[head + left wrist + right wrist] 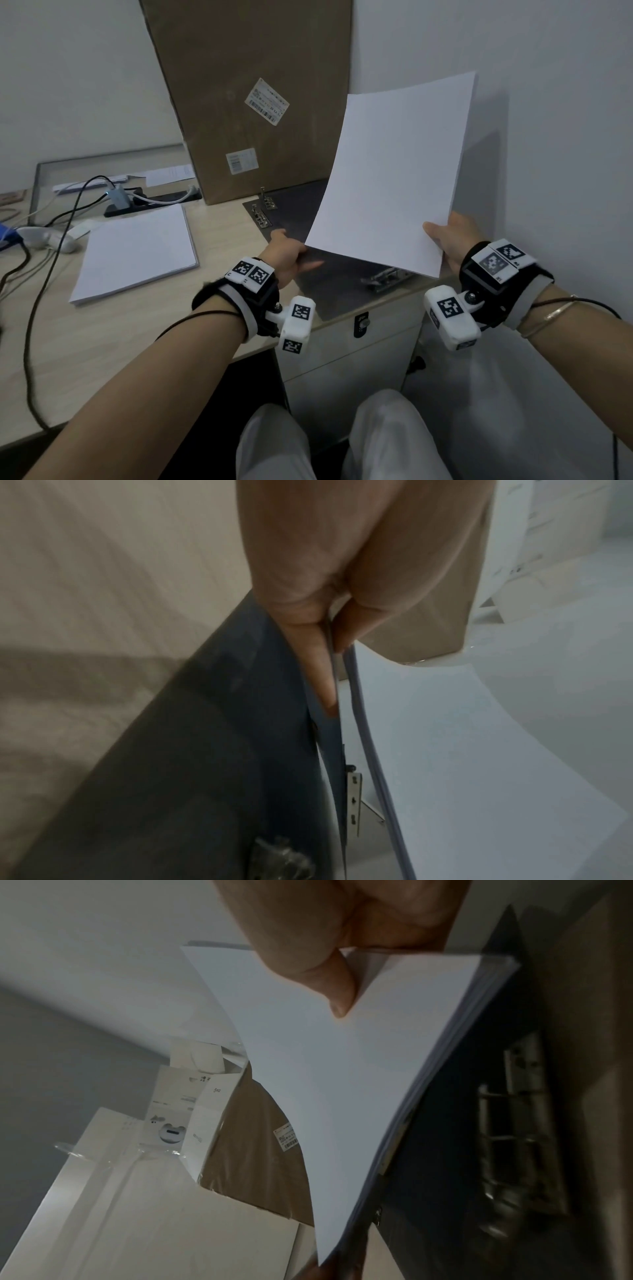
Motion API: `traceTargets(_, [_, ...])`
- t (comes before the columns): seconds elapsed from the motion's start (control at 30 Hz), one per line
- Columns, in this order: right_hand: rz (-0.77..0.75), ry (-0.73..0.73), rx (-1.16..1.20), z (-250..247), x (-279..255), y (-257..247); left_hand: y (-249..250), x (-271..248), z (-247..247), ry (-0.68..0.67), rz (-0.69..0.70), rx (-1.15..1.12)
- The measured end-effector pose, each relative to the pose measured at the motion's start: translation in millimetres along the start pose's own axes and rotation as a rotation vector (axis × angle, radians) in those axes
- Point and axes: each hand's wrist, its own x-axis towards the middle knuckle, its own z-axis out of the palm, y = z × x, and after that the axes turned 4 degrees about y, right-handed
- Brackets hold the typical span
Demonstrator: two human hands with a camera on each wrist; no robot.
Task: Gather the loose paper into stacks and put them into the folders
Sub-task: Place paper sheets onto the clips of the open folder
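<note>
I hold a stack of white paper tilted up on its lower edge over an open dark folder at the desk's right end. My left hand pinches the stack's lower left corner; the left wrist view shows that hand closed on a thin edge beside the paper stack and the folder. My right hand grips the lower right edge. In the right wrist view its thumb lies on the paper stack's face, fingers hidden behind. A second paper stack lies flat on the desk's left.
The folder has metal clips at its far edge and a clamp near me. A tall cardboard box stands behind the folder. A power strip, cables and a white device lie at the left. The wall is close on the right.
</note>
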Motion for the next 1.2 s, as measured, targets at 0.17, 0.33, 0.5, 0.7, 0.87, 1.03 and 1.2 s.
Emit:
traceTargets(0.17, [0.009,0.025,0.080,-3,0,-1,15,2,1,-0.015,0.102,-0.030])
traceTargets(0.33, [0.033,0.035,0.207,-7,1,-2,29,3,-2,-0.030,0.175,-0.086])
traceTargets(0.5, [0.032,0.045,0.303,-12,2,-5,48,5,-5,-0.074,0.232,-0.169])
traceTargets(0.7, [0.007,0.037,0.343,-13,8,-10,51,7,-1,-0.145,0.192,-0.179])
traceTargets(0.87, [0.026,0.041,0.292,-11,14,-4,22,6,4,-0.214,-0.053,-0.105])
traceTargets(1.03, [0.062,0.023,0.252,-5,15,6,13,14,5,-0.125,-0.225,-0.171])
traceTargets(1.2, [0.069,0.009,0.232,-4,14,4,14,9,9,-0.060,-0.100,-0.073])
